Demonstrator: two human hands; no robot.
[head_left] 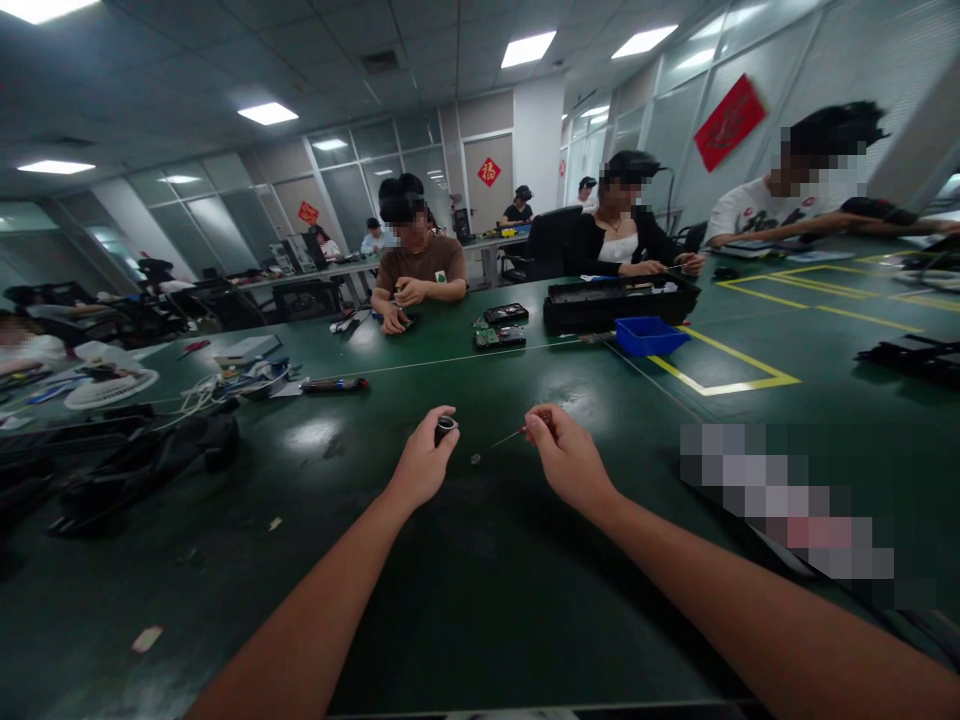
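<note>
In the head view, my left hand (424,462) is closed round a small black cylinder (446,428) with a pale ring at its open end. My right hand (568,455) grips a thin screwdriver (510,440), its handle mostly hidden in the fingers. The shaft slants down and left, its end close to a small round silvery piece (475,459) over the green table (465,620). Whether the tip touches that piece, I cannot tell. The cylinder and the screwdriver are apart.
A blue bin (651,337) stands before a long black casing (621,303). Circuit boards (501,337) lie further back. Black plastic parts (150,450), a white fan-like disc (112,388) and a dark tool (334,385) are left. People (420,260) work across the table.
</note>
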